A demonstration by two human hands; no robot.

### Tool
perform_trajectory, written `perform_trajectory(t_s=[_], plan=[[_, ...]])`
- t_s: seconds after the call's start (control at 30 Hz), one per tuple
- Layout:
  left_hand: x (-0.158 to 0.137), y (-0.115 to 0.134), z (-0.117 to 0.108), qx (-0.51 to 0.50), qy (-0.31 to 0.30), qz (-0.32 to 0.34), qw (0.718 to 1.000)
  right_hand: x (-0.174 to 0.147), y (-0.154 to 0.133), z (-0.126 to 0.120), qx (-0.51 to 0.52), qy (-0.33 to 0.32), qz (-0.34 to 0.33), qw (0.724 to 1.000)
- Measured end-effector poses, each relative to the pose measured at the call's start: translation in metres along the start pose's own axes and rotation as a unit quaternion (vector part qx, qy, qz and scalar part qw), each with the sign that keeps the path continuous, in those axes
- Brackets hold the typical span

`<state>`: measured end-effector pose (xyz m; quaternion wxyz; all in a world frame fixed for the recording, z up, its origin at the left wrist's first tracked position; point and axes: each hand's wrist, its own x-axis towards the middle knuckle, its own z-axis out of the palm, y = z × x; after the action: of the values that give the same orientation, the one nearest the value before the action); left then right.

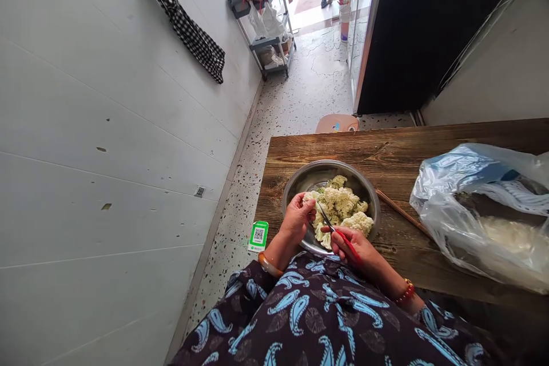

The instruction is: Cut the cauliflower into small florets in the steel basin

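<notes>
Pinching a cauliflower floret (310, 197) in left hand (297, 217) at bowl's 9 o'clock; right hand (358, 245) at 5, fingers curled round red-handled scissors (348, 244), tips toward 10–11, can't tell if blades parted; more cauliflower (341, 201) heaped in steel bowl (303, 180); floret likely light, firm, crumbly on top, best gripped by stem

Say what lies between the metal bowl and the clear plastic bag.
Head view: slim brown sticks, possibly chopsticks, lie on the wooden tabletop, running slantwise from beside the metal bowl toward the clear plastic bag.
</notes>
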<state>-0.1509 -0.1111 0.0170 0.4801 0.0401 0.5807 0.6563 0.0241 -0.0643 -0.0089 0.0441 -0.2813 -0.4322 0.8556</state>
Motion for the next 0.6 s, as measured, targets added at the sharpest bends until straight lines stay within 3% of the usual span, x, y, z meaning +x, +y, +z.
perform_trajectory(t_s=[0.6], plan=[[-0.0029, -0.0044, 0.004, -0.044, -0.023, 0.0, 0.999, -0.0005, -0.0058, 0.0056, -0.03, 0.013, 0.0, 0.999]])
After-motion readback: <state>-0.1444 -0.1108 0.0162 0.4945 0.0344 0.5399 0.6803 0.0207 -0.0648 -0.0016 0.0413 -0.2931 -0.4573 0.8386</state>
